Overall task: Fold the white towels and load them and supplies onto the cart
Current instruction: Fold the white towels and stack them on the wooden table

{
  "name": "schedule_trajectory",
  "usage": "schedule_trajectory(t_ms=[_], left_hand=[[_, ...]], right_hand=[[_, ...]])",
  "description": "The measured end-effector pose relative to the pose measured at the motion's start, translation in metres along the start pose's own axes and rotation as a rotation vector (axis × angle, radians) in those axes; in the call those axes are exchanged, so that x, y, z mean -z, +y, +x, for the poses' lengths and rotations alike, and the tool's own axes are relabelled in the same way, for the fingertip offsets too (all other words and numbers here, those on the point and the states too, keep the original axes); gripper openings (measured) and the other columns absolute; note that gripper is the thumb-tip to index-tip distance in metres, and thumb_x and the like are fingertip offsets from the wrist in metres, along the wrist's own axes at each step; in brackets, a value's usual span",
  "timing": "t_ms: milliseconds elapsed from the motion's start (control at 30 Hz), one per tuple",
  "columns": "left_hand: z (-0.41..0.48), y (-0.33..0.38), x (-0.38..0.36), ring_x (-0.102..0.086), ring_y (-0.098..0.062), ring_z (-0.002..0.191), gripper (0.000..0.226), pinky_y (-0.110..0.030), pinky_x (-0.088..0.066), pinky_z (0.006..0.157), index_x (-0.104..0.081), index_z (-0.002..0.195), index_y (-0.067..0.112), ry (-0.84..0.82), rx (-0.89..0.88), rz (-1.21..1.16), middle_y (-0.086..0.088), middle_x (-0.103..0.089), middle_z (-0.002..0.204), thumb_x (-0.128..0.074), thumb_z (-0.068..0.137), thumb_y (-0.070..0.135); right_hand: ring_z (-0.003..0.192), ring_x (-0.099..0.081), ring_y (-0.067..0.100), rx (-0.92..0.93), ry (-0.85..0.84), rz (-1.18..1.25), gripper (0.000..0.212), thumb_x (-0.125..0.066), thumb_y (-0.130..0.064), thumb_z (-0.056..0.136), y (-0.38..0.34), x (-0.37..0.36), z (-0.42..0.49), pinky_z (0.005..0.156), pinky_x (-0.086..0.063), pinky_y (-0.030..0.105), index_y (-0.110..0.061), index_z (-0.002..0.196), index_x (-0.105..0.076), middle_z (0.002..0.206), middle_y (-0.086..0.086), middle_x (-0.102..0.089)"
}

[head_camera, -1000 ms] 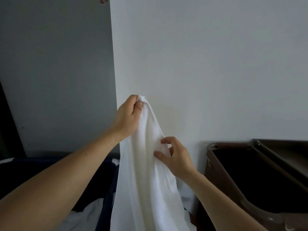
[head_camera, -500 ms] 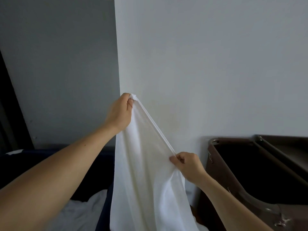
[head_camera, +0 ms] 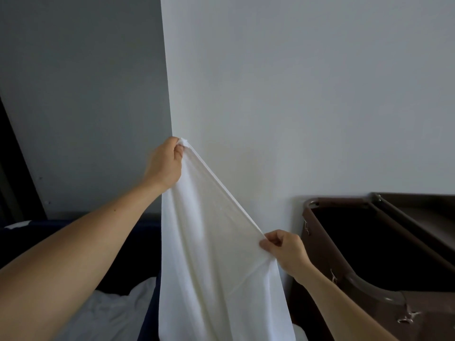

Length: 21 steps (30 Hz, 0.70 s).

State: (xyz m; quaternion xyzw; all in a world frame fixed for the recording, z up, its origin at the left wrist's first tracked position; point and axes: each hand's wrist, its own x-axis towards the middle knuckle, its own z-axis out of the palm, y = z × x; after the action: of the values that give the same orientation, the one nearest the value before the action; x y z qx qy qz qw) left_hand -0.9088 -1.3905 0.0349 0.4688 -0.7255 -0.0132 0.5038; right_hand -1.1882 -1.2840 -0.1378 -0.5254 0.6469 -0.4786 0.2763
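A white towel (head_camera: pixel 211 254) hangs in front of me, held up against the wall corner. My left hand (head_camera: pixel 165 163) pinches its top corner at the higher end. My right hand (head_camera: pixel 285 249) pinches the same hemmed edge lower and to the right, so the edge runs taut and slanted between the two hands. The rest of the towel drops out of view at the bottom. The brown cart (head_camera: pixel 344 274) stands to the right, its dark bin open at the top.
A dark blue bin (head_camera: pixel 147 321) at the lower left holds more white linen (head_camera: pixel 108 313). A white wall corner (head_camera: pixel 170 94) rises straight ahead. A second brown cart section (head_camera: pixel 418 212) sits at the far right.
My right hand slid down and right along the towel's edge, from a loose touch to a pinch. My left hand moved slightly left. The edge between them is stretched out longer.
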Motion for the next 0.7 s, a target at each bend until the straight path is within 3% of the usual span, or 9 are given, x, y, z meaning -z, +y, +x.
schedule_trajectory(t_ms=[133,233,300,400,500,600,700], left_hand=[[-0.001,-0.008,0.001,-0.037,-0.009,0.056,0.028,-0.009,-0.03,0.047,-0.039,0.077,0.014,-0.009,0.048,-0.007,0.004,-0.04,0.063,-0.038,0.105,0.015],[0.0,-0.019,-0.002,-0.038,-0.01,0.057,0.026,-0.018,-0.029,0.05,-0.048,0.081,0.011,-0.015,0.153,-0.027,0.002,-0.043,0.065,-0.038,0.104,0.016],[0.002,-0.026,-0.002,-0.038,-0.011,0.057,0.026,-0.024,-0.03,0.049,-0.053,0.084,0.008,0.021,0.243,-0.062,0.001,-0.046,0.067,-0.039,0.104,0.017],[0.008,-0.036,0.004,-0.035,-0.012,0.053,0.028,-0.018,-0.027,0.042,-0.046,0.075,0.014,0.086,0.334,-0.085,0.004,-0.044,0.063,-0.041,0.102,0.017],[0.01,-0.047,0.011,-0.037,-0.013,0.055,0.029,-0.026,-0.025,0.048,-0.042,0.074,0.013,0.135,0.368,-0.053,0.002,-0.045,0.066,-0.04,0.102,0.017],[-0.003,-0.055,0.011,-0.056,-0.026,0.079,0.026,-0.03,-0.036,0.066,-0.06,0.104,0.007,0.101,0.339,0.086,-0.011,-0.059,0.094,-0.036,0.103,0.016],[-0.027,-0.044,-0.012,-0.06,-0.038,0.104,0.029,-0.034,-0.039,0.078,-0.062,0.118,0.006,-0.182,0.197,0.26,-0.021,-0.065,0.115,-0.038,0.103,0.015]], right_hand=[[0.06,-0.062,0.009,-0.04,-0.024,0.038,0.023,-0.083,-0.017,0.079,0.004,0.002,0.0,0.056,-0.05,0.017,-0.026,0.094,-0.067,0.065,-0.004,-0.064],[0.065,-0.065,0.011,-0.073,-0.052,-0.014,0.007,-0.079,-0.024,0.083,0.008,0.001,-0.001,0.058,-0.051,0.018,-0.023,0.081,-0.073,0.066,-0.005,-0.069],[0.068,-0.067,0.014,-0.078,-0.098,-0.053,0.01,-0.076,-0.027,0.086,0.014,-0.001,-0.002,0.061,-0.053,0.022,-0.02,0.079,-0.074,0.073,-0.001,-0.073],[0.072,-0.071,0.016,-0.08,-0.146,-0.054,0.011,-0.072,-0.027,0.09,0.025,-0.001,-0.009,0.063,-0.056,0.022,-0.018,0.085,-0.073,0.079,0.001,-0.075],[0.07,-0.071,0.014,-0.093,-0.106,-0.015,0.007,-0.073,-0.023,0.09,0.03,0.004,-0.015,0.064,-0.056,0.022,-0.019,0.085,-0.073,0.076,-0.004,-0.075],[0.069,-0.068,0.012,-0.039,-0.002,-0.066,0.012,-0.075,-0.022,0.087,0.012,0.014,-0.008,0.064,-0.054,0.022,-0.024,0.076,-0.073,0.069,-0.007,-0.073],[0.063,-0.059,0.0,0.132,0.046,-0.198,0.019,-0.076,-0.026,0.085,-0.036,0.013,0.007,0.063,-0.045,0.017,-0.032,0.068,-0.067,0.065,-0.011,-0.067]])
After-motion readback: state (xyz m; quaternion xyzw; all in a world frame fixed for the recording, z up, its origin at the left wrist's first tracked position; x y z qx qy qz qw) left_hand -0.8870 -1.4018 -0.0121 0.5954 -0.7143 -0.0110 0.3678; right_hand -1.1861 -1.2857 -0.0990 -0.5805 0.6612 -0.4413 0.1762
